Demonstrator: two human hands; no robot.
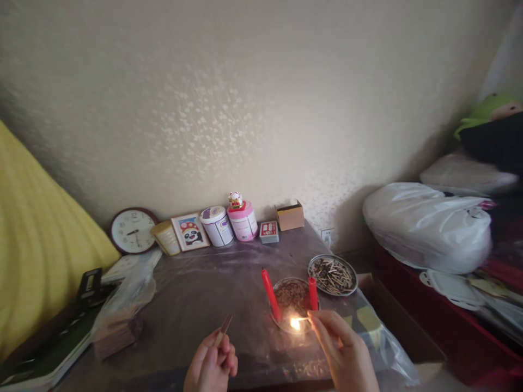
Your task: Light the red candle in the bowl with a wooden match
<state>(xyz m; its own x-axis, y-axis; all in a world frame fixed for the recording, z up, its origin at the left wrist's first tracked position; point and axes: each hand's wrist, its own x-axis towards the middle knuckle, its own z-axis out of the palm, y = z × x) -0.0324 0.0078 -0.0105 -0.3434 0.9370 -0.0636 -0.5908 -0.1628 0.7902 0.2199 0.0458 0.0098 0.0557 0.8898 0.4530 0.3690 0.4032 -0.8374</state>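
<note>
My right hand (342,348) pinches a burning match (299,322) at the near rim of a round metal dish (292,314), its flame low beside two red candles. One red candle (271,294) leans at the dish's left, the other red candle (312,293) stands at its right. My left hand (212,365) is closed on a thin flat brown piece that looks like a matchbox striker (223,329), held upright left of the dish. Both hands are above the near edge of the plastic-covered table (204,294).
A second metal dish (332,275) full of matchsticks sits behind on the right. Along the wall stand a clock (133,231), a small picture (190,231), tins (242,220), a red packet (269,231) and a cardboard box (290,215). A plastic bag (122,310) lies left; bagged bedding (427,226) right.
</note>
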